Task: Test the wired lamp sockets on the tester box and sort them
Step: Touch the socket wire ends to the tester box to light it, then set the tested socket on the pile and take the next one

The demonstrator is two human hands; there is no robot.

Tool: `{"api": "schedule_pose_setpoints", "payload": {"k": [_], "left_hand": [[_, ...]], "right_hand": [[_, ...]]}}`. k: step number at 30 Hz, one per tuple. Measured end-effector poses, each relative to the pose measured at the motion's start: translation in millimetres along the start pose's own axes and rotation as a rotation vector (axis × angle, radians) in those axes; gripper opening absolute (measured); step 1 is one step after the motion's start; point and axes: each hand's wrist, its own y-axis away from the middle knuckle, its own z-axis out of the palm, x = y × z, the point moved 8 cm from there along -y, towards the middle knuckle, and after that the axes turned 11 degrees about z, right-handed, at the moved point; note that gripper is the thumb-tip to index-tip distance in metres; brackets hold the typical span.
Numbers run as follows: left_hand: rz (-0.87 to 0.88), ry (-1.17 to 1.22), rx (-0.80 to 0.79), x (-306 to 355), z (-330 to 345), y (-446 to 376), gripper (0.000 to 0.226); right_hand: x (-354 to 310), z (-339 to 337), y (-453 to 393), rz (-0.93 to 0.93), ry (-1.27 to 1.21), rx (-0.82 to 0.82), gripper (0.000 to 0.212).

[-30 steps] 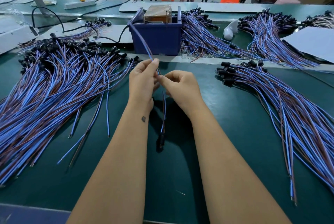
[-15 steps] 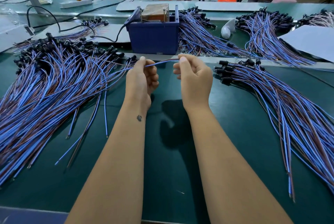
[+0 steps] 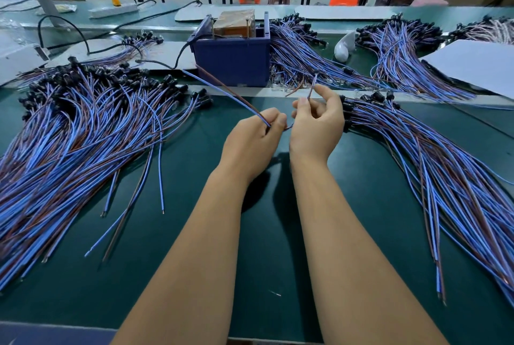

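Two-wire lead (image 3: 222, 88), blue, brown, bent

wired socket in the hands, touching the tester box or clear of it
Clear of it: both hands pinch the wire pair in front of the tester box.

green table (image 3: 267, 233), wired sockets (image 3: 83, 136) heaped

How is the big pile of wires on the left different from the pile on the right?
The left pile looks wider and fuller; the right pile looks narrower. The left pile fans toward the near left edge, the right pile sweeps toward the near right. A few wires stick out loose from the left pile. Both have blue and brown wires with black sockets at the far ends.
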Motion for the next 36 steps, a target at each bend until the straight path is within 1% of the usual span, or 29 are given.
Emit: {"api": "schedule_pose_setpoints", "payload": {"k": [2, 4, 6, 9, 11, 13, 15, 16, 18, 21, 24, 26, 28, 30, 32, 36], "left_hand": [[0.061, 0.000, -0.015, 10, 4, 0, 0.018], [0.129, 0.073, 0.022, 22, 7, 1, 0.005], [0.190, 0.138, 0.052, 36, 12, 2, 0.007], [0.359, 0.065, 0.033, 59, 23, 6, 0.008], [0.445, 0.053, -0.072, 71, 38, 9, 0.016], [0.445, 0.071, -0.210, 78, 53, 13, 0.028], [0.450, 0.048, -0.352, 82, 67, 18, 0.039], [0.456, 0.034, -0.407, 84, 73, 22, 0.040], [0.438, 0.042, -0.437, 85, 77, 24, 0.037], [0.316, 0.123, -0.399, 78, 76, 23, 0.028], [0.237, 0.177, -0.376, 71, 75, 21, 0.022], [0.212, 0.189, -0.381, 69, 76, 21, 0.020], [0.166, 0.178, -0.357, 64, 73, 18, 0.020], [0.074, 0.082, -0.250, 48, 59, 11, 0.019], [-0.054, -0.079, -0.098, 25, 30, 5, 0.020], [-0.300, -0.222, 0.230, -25, -39, 10, 0.023]], "right_hand": [[5, -4, -5, 0.057, -0.042, 0.016, 0.018], [9, -10, -10, 0.099, -0.092, 0.021, 0.014], [11, -20, -17, 0.122, -0.116, 0.035, 0.013], [6, -38, -31, 0.126, -0.072, 0.025, 0.020], [-3, -48, -41, 0.091, 0.035, -0.022, 0.022], [-14, -58, -49, 0.041, 0.205, -0.082, 0.025], [-20, -70, -57, 0.005, 0.416, -0.128, 0.022], [-22, -77, -61, -0.012, 0.517, -0.137, 0.018], [-26, -92, -68, -0.057, 0.693, -0.107, 0.015], [-36, -111, -73, -0.112, 0.851, 0.007, 0.016], [-46, -121, -76, -0.164, 0.985, 0.134, 0.024], [-50, -119, -74, -0.199, 1.095, 0.187, 0.031], [-52, -109, -67, -0.235, 1.141, 0.208, 0.036], [-51, -90, -56, -0.274, 1.122, 0.176, 0.038], [-46, -62, -42, -0.313, 1.093, 0.084, 0.036], [-23, 7, -3, -0.341, 0.955, -0.278, 0.028]]}}
